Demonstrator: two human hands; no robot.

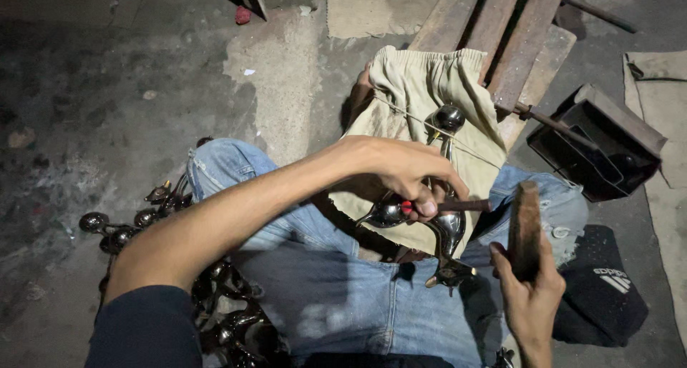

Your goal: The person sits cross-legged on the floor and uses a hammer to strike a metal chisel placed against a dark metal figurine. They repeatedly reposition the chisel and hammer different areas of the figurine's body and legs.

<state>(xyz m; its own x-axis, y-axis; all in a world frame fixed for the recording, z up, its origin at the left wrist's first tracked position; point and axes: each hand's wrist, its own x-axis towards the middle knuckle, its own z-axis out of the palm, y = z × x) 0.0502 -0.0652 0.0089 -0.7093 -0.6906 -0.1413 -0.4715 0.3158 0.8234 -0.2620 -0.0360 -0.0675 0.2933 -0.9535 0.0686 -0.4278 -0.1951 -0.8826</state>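
On lap: shiny dark metal casting [447, 228]; left hand [408, 171] grips it, right hand [529, 296] grasps wooden block [526, 228].

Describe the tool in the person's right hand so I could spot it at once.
Start at the beige cloth draped over the lap. Just right of it, the right hand grips an upright wooden block. Unlike the shiny metal figure beside it, it is dull, brown and flat-sided.

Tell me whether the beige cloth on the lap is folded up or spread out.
Spread out. The beige cloth lies draped flat over the knee, under the shiny metal piece that the left hand steadies; the right hand grips a wooden block.
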